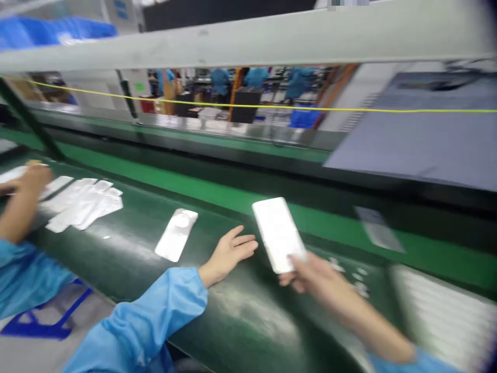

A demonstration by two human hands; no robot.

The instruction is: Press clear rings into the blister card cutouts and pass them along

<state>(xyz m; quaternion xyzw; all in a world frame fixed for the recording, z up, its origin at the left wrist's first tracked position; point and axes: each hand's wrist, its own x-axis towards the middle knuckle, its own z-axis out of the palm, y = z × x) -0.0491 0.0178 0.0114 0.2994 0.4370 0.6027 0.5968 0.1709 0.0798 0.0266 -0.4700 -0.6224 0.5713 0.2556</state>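
Observation:
My right hand (pixel 310 277) grips the near end of a flat white rectangular piece (pixel 277 233) and holds it just above the dark green conveyor belt (pixel 240 316). My left hand (pixel 229 251) lies flat on the belt with its fingers stretched out, holding nothing, a little left of that piece. A second white piece with a round mark (pixel 176 234) lies on the belt left of my left hand. The picture is smeared by motion.
At far left a co-worker's hand (pixel 33 178) in a blue sleeve touches several white pieces (pixel 83 204) spread on the belt. A grey beam (pixel 248 36) and a yellow cord (pixel 248 106) cross above. A ribbed white tray (pixel 446 316) sits at lower right.

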